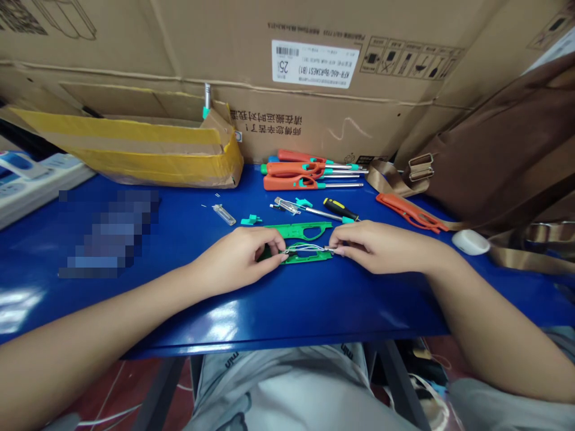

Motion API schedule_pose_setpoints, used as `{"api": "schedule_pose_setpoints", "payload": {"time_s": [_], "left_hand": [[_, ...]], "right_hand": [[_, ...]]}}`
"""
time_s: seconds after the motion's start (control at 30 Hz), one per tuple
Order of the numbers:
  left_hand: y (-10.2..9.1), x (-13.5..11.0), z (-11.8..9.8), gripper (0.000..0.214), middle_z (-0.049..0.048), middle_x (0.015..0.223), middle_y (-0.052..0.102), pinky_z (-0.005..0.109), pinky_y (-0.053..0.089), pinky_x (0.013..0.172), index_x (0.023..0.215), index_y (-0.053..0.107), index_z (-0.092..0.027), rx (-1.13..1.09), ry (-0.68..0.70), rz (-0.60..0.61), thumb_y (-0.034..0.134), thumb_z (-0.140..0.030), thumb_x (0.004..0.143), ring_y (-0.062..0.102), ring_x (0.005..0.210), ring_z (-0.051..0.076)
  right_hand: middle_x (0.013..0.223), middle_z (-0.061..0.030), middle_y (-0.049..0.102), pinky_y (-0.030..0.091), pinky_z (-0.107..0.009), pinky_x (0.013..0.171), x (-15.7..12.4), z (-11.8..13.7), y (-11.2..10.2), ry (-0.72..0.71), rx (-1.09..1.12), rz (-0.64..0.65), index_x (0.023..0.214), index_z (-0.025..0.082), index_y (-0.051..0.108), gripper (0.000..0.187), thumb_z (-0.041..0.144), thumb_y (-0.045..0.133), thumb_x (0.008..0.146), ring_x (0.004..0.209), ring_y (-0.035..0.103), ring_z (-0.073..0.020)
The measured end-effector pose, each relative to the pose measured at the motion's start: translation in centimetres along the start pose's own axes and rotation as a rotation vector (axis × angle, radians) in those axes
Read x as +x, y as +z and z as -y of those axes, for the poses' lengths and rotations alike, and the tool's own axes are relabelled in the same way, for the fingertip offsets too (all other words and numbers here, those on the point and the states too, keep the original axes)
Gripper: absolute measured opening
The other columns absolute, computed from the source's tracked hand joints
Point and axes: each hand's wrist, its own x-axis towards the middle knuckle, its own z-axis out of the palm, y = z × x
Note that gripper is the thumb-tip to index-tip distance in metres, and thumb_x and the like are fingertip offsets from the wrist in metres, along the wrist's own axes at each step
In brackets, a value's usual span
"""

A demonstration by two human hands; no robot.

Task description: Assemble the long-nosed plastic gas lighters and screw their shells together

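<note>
My left hand [240, 254] and my right hand [384, 245] are both closed in a pinch. Between them stretch thin pale wires [308, 248], one end at each set of fingertips. Just below the wires lies one green lighter shell half [309, 260], partly covered by my left fingers. The other green shell half [299, 230], with its trigger loop, rests behind. Beyond it are a teal trigger piece [252, 221], a metal lighter tube [321, 212], a clear plastic tank [223, 214] and another clear part [287, 206] with a small black piece.
Several orange lighters [291, 182] are piled at the back. A black and yellow screwdriver [340, 208] lies near my right hand. An orange shell [411, 212] and a white oval object [471, 242] are at right. A yellow-taped carton [171, 152] and a power strip [45, 185] stand left.
</note>
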Motion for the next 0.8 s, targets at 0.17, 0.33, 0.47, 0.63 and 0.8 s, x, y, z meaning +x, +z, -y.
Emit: {"api": "schedule_pose_setpoints", "payload": {"time_s": [0.17,0.33,0.47,0.63,0.8], "left_hand": [[0.05,0.03,0.10,0.018,-0.0054,0.086,0.066,0.019,0.041,0.055,0.105,0.064,-0.021,-0.012,0.010,-0.035,0.069,-0.027,0.088,0.050,0.057,0.006],[-0.05,-0.08,0.05,0.018,-0.0044,0.088,0.067,0.018,0.042,0.057,0.109,0.065,-0.021,-0.025,0.106,-0.118,0.066,-0.024,0.091,0.049,0.058,0.006],[-0.13,-0.12,-0.14,0.018,-0.0013,0.094,0.070,0.018,0.045,0.059,0.112,0.066,-0.019,-0.056,0.132,-0.160,0.060,-0.026,0.097,0.055,0.063,0.006],[-0.04,0.03,0.10,0.016,-0.0014,0.089,0.070,0.018,0.046,0.059,0.110,0.068,-0.018,-0.007,0.152,-0.146,0.059,-0.026,0.099,0.057,0.063,0.007],[0.30,0.16,0.73,0.015,0.0036,0.094,0.071,0.023,0.051,0.075,0.106,0.069,-0.015,0.108,0.272,-0.112,0.057,-0.022,0.100,0.066,0.083,0.013]], "right_hand": [[0.090,-0.0044,0.065,0.042,-0.029,0.074,-0.14,0.42,-0.31,-0.014,0.022,0.018,0.098,0.019,0.063,0.021,0.028,0.044,0.102,0.080,0.057,-0.0175],[0.085,-0.0020,0.063,0.040,-0.027,0.068,-0.18,0.56,-0.47,-0.035,0.020,0.005,0.097,0.018,0.063,0.018,0.025,0.046,0.100,0.073,0.053,-0.0148],[0.077,0.0011,0.060,0.037,-0.025,0.060,-0.20,0.49,-0.30,-0.013,0.093,-0.008,0.100,0.019,0.062,0.012,0.026,0.052,0.097,0.064,0.048,-0.0127],[0.084,-0.0005,0.065,0.041,-0.025,0.064,-0.18,0.56,-0.18,0.000,0.114,-0.018,0.101,0.020,0.061,0.010,0.023,0.054,0.096,0.069,0.054,-0.0133],[0.087,-0.0020,0.068,0.043,-0.025,0.064,0.10,0.21,0.04,0.015,0.078,0.011,0.100,0.019,0.063,0.010,0.022,0.055,0.095,0.071,0.058,-0.0141]]}}
